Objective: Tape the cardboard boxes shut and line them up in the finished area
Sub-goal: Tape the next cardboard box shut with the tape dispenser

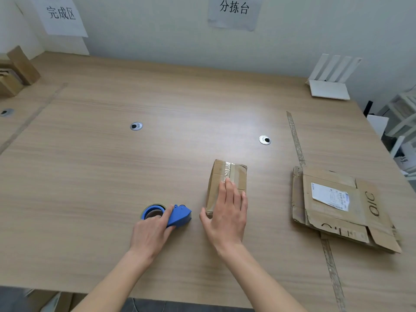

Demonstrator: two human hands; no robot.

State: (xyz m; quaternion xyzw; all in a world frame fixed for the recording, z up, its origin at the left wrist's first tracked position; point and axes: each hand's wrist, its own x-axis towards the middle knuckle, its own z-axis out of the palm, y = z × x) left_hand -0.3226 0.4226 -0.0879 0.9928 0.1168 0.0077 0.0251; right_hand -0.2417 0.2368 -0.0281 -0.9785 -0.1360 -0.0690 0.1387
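Note:
A small brown cardboard box [229, 171] lies on the wooden table [112, 165], with a clear tape strip running along its top. My right hand [226, 212] rests flat on the near half of the box, fingers spread and pressing down. To its left my left hand [149, 234] grips a blue tape dispenser [177, 216] that sits on the table, the tape roll at its left end. Dispenser and box are a short gap apart.
Flattened cardboard boxes [337, 206] with a shipping label lie at the right. Tape lines [296, 140] mark zones on the table. More cardboard boxes [15, 73] stand at far left under a wall sign. A white rack [331, 79] sits back right. Two cable grommets are mid-table.

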